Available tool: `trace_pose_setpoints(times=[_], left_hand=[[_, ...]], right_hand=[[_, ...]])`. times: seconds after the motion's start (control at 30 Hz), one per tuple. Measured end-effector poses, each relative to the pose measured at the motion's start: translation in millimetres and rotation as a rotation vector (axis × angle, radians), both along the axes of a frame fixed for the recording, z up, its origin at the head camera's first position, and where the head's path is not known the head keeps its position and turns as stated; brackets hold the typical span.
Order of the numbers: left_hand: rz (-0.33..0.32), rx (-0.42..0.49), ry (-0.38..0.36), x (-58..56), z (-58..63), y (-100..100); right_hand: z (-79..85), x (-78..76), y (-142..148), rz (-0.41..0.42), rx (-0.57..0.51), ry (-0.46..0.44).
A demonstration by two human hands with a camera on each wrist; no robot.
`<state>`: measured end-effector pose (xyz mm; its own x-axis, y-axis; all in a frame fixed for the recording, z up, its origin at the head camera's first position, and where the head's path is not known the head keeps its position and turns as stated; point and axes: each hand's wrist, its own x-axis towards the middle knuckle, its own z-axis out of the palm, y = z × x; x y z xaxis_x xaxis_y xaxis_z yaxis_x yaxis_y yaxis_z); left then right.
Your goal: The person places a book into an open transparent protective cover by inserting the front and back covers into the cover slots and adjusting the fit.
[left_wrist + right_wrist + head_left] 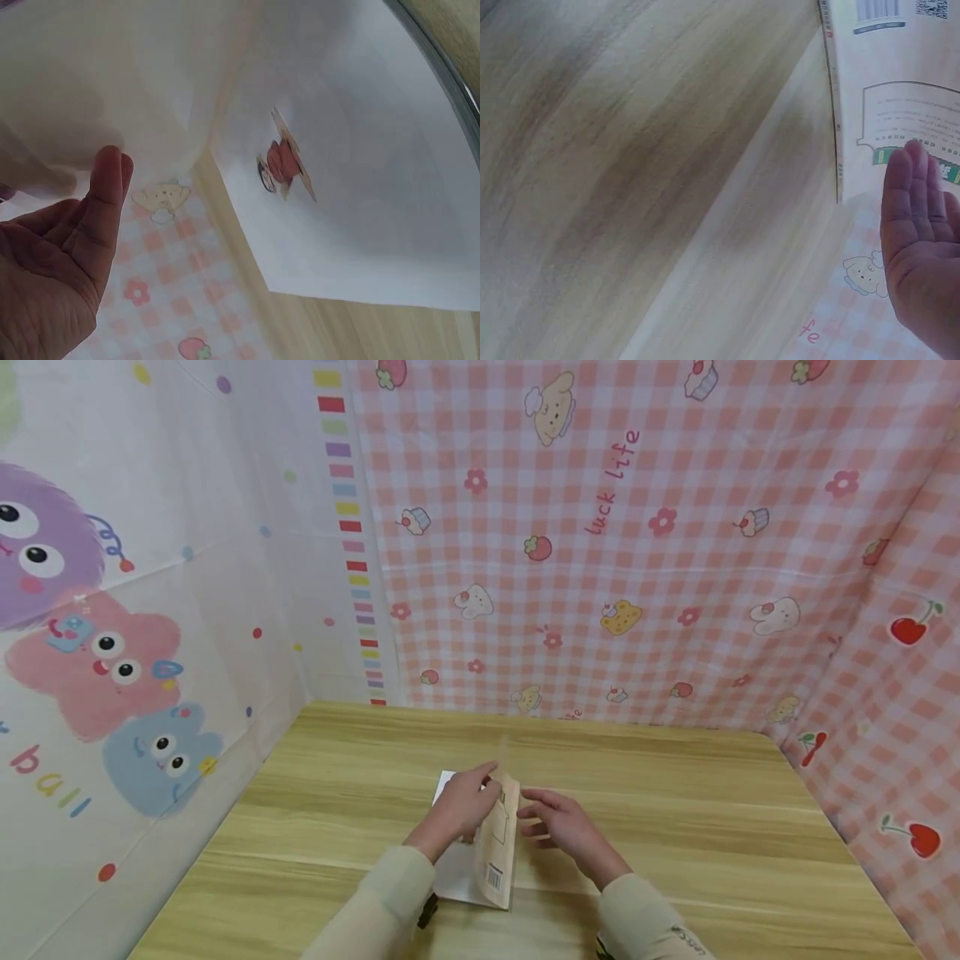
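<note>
A thin booklet [495, 847] stands partly open on the table, its back cover with a barcode and an outlined text box raised and facing right. In the left wrist view, a white inside page [360, 180] carries a small reddish printed picture. My left hand [465, 802] is on the inner side of the raised cover, its fingers extended along the pale sheet [142, 67]. To the right of the cover is my right hand [562, 827], fingers extended toward the printed side and holding nothing. Whether its fingertips touch the cover is unclear.
The booklet lies on a wood-grain table [660, 827]. A pink checked cloth [600, 568] hangs behind it, and a white cartoon-printed sheet [225, 593] covers the left side. Another cloth with cherries [915, 735] borders the right.
</note>
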<state>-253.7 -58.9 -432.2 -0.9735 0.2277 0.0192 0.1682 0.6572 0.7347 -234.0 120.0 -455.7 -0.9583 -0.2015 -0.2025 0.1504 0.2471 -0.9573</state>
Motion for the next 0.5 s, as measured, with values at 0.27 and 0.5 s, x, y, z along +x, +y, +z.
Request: trace_pose_setpoints(times=[0.27, 0.5], left_hand=[[-0.018, 0.055, 0.039, -3.7, -4.2, -16.0], [0.004, 0.145, -0.063, -5.1, -8.7, -28.8]], right_hand=[[-10.4, 2.0, -1.6, 0.009, 0.233, 0.129], [-18.3, 4.2, -3.2, 0.061, 0.481, 0.328]])
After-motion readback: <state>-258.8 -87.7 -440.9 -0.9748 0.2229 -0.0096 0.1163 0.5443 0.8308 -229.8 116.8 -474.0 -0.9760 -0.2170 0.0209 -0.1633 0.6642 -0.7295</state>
